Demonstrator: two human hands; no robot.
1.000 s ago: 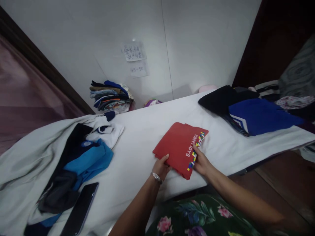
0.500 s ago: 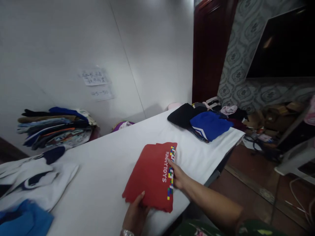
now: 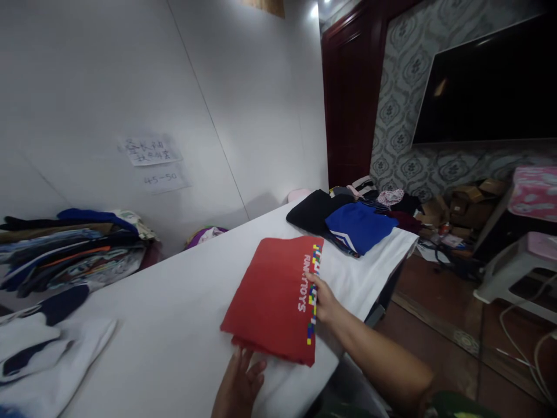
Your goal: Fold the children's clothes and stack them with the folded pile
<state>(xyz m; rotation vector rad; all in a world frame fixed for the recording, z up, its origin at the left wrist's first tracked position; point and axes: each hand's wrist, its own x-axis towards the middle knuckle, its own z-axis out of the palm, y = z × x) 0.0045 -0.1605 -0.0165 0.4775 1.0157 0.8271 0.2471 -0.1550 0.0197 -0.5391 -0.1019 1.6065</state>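
Observation:
A folded red garment (image 3: 270, 296) with white lettering and a multicoloured block print lies tilted over the front part of the white table. My right hand (image 3: 321, 299) grips its right edge, thumb on top of the print and the other fingers underneath. My left hand (image 3: 241, 377) is just below the garment's lower left edge, fingers apart and slightly curled, palm partly up. Its fingertips are at the cloth's edge; I cannot tell if they touch it.
The white table (image 3: 174, 313) runs toward the right. At its far end lie a folded blue garment (image 3: 363, 226) and a black garment (image 3: 311, 212). White clothing (image 3: 82, 342) lies on the left, near a stack of folded clothes (image 3: 87, 249). A stool (image 3: 517, 267) stands on the right.
My left hand has let go of the garment's lower edge and dropped slightly below it. My right hand has moved a little right with the garment, whose far side has risen. The view has shifted right.

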